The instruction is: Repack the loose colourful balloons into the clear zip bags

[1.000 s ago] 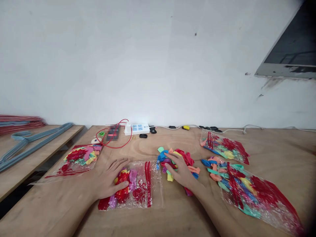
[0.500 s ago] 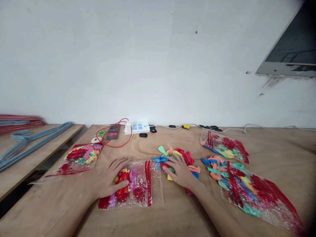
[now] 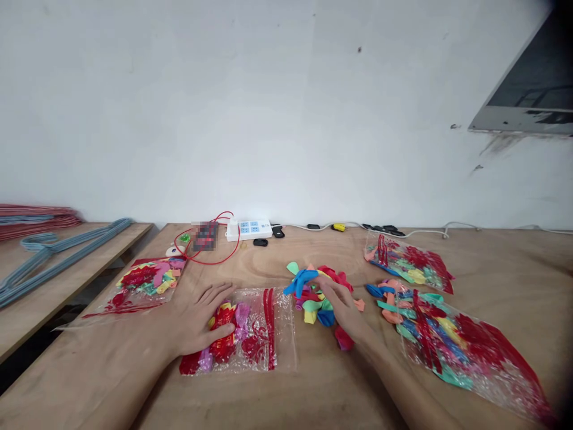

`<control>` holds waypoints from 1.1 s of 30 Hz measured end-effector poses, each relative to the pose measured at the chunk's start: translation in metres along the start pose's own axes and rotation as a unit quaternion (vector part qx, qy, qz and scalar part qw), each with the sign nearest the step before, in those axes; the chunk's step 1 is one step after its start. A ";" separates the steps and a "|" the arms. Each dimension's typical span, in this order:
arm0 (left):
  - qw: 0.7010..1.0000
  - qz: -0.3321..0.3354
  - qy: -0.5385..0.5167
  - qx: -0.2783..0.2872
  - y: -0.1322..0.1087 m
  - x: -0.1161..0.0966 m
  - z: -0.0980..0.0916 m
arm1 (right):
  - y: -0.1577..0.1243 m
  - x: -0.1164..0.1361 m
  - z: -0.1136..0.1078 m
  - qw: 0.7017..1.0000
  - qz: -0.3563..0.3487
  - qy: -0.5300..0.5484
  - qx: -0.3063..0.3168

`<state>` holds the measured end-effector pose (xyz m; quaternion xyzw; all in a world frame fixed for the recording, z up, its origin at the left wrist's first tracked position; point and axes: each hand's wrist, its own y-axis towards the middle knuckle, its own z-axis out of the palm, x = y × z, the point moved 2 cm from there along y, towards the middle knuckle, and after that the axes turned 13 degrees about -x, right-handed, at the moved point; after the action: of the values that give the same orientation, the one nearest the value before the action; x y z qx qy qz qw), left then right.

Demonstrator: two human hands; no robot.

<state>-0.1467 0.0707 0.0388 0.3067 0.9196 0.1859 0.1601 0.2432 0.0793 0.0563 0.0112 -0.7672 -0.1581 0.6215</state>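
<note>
My left hand [image 3: 200, 318] lies flat with fingers spread on a clear plastic bag [image 3: 250, 331] printed in red, which holds a few balloons. The bag rests on the wooden table [image 3: 313, 394]. Just right of its open end is a loose pile of coloured balloons [image 3: 320, 298]. My right hand [image 3: 344, 309] is in that pile, turned on its side with fingers drawn together. A blue balloon [image 3: 299, 280] sticks up at its fingertips and looks pinched there.
Three more balloon bags lie around: one at the left [image 3: 143, 283], one at the back right [image 3: 409, 260], and a large one at the near right [image 3: 456, 346]. A white power strip [image 3: 249, 229] and red cable [image 3: 210, 254] sit by the wall. Hangers [image 3: 54, 257] lie on the left table.
My right hand has pulled back through the pile and turned on its side, and the blue balloon has risen at its fingertips. The left hand has stayed on the bag.
</note>
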 end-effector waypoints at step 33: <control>1.000 -0.002 -0.003 0.001 0.002 -0.005 -0.003 | 0.005 0.012 0.001 0.840 0.394 0.197 0.317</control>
<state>-0.1439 0.0682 0.0432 0.3061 0.9199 0.1834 0.1626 0.2407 0.0822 0.0688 -0.0649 -0.5765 0.3575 0.7319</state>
